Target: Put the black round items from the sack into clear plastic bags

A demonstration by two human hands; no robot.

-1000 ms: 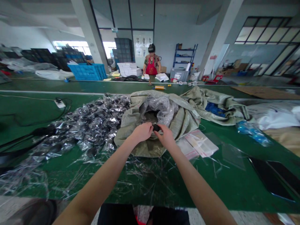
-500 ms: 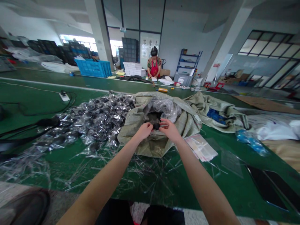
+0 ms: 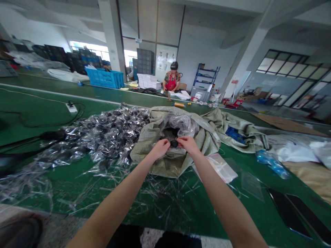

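1. A small black rounded piece [image 3: 174,143] sits between my hands, just above the mouth of an olive woven sack [image 3: 178,165].
2. My left hand [image 3: 160,148] curls inward, its fingertips close to the piece's left side. My right hand [image 3: 188,144] arches over from the other side, its fingertips at or touching the piece. Both are partly closed; whether either one truly grips it, I cannot tell.
3. A steady fingertip pinch, with my hands low over the sack, looks like the safest way to handle something this small; a slip would likely send it into the sack.
4. Crumpled clear plastic [image 3: 181,124] bulges from the sack's mouth around a dark mass [image 3: 168,133].
5. To my left, a heap of black items in clear bags [image 3: 108,134] spreads across the green table [image 3: 38,120]. Torn plastic strips [image 3: 155,193] litter the surface before me.
6. To my right lie a flat packet of clear bags [image 3: 222,168] and a folded sack with blue contents [image 3: 234,134].
7. At the table's far side, a co-worker in a red apron [image 3: 172,82] stands near stacked white boxes [image 3: 148,81].
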